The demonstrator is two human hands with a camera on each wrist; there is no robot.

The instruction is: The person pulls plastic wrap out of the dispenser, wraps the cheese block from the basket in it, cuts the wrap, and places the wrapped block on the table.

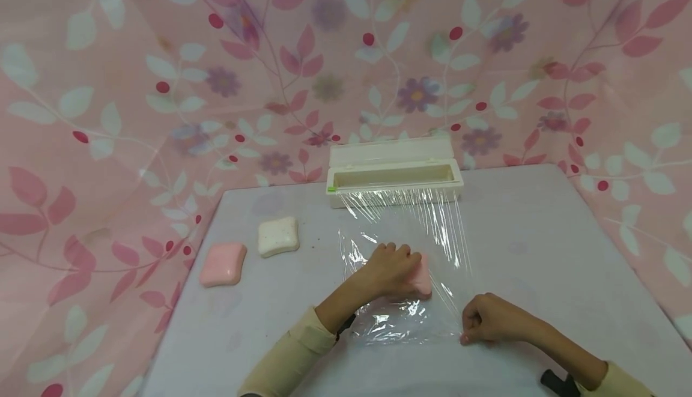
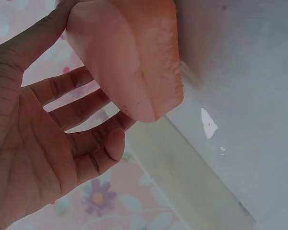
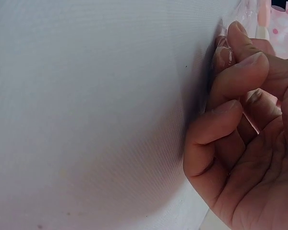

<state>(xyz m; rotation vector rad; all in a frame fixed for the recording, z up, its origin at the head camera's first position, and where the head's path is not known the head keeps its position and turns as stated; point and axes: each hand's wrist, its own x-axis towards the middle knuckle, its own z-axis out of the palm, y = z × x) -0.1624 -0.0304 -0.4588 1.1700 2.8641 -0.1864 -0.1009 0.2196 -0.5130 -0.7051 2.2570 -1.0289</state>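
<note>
My left hand (image 1: 390, 271) grips a pink bar of soap (image 1: 423, 274) over a sheet of cling film (image 1: 400, 319). In the left wrist view, the soap (image 2: 129, 62) is held by its edges between thumb and fingers. The film stretches from the front of a cream dispenser box (image 1: 397, 200), whose lid stands up, toward the near side of the table. At the film's near right corner, my right hand (image 1: 496, 320) pinches its edge. The right wrist view shows a bit of crinkled film (image 3: 225, 55) between the thumb and fingertips.
Left of the film, a white speckled soap bar (image 1: 278, 236) and another pink soap bar (image 1: 223, 264) lie on the pale table cover (image 1: 519, 229). A pink floral curtain (image 1: 303, 84) hangs behind the table and along both sides.
</note>
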